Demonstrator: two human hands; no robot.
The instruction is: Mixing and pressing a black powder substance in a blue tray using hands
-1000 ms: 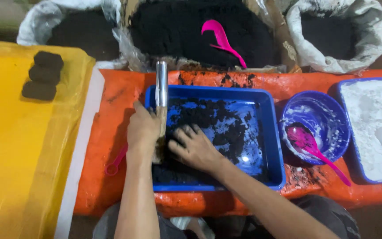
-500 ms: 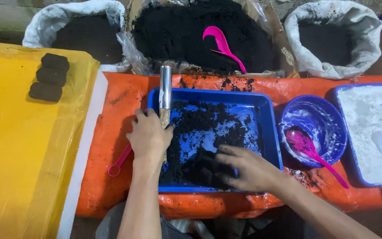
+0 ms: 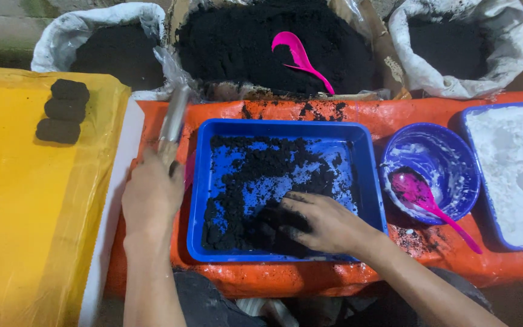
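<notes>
Tray (image 3: 279, 126) centre, bowl (image 3: 431, 157) right of it.
3 pressed blocks (image 3: 63, 111) lie far left; 3 sacks (image 3: 455, 48) stand behind; a second tray (image 3: 506, 169) lies far right.

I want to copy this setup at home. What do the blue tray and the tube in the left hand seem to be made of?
Blue tray: probably moulded plastic, going by its glossy, even colour and rounded rim. Tube, gripped by the left hand: likely metal, silvery grey with a dull sheen, though blur leaves it open. The right hand presses into black crumbly mix.
</notes>
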